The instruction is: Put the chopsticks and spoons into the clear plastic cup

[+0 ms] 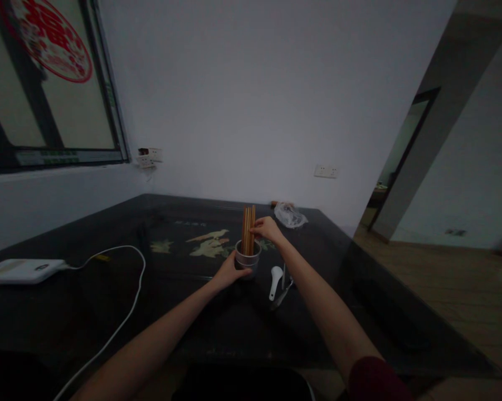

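Note:
A grey round holder point(247, 259) stands on the dark table, with several wooden chopsticks point(247, 229) upright in it. Wrapped around the holder's left and near side is my left hand point(229, 270), closed on it. My right hand point(266, 227) pinches at the right side of the chopsticks, above the holder's rim; the fingers are closed. How many chopsticks it grips I cannot tell. Just right of the holder lies a white soup spoon point(274, 282), bowl end away from me. Metal cutlery point(282, 296) lies beside it, partly hidden by my right forearm.
A crumpled clear plastic bag point(290, 215) lies at the table's back edge by the wall. At the left, a white power bank point(25, 271) has a white cable point(139, 284) curving toward me. The dark table point(184, 312) carries a printed bird-and-flower pattern.

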Motion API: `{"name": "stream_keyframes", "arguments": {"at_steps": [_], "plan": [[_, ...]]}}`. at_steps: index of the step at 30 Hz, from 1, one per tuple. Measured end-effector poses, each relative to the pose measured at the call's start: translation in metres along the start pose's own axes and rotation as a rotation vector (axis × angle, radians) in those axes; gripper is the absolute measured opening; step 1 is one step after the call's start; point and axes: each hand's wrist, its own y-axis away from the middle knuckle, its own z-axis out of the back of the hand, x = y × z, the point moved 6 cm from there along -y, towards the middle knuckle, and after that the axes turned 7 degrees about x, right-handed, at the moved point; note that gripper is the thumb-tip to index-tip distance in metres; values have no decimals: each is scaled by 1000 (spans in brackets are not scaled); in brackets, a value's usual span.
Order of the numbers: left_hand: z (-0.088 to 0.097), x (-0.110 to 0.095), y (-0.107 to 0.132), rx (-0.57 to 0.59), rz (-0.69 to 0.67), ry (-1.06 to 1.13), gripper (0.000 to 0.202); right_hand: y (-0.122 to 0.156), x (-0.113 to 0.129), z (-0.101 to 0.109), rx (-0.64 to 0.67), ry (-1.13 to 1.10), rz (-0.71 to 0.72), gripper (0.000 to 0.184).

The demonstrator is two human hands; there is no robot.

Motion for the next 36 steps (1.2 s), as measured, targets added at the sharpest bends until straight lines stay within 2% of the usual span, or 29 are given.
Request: {"name": "stream_keyframes", "arguments": {"at_steps": [8,16,22,36], "plan": [[-1,-5,2,6,33,-30,69,-3,-6,-3,26,-57,-11,14],[0,-5,2,-2,25,-6,72,5,-9,0,17,-99,-22,16],[0,-6,3,-6,33,-16,72,9,-8,3,-10,-76,2,8],[2,1,0,2,1,-34,72,7,-10,2,-57,-1,15,10]]}}
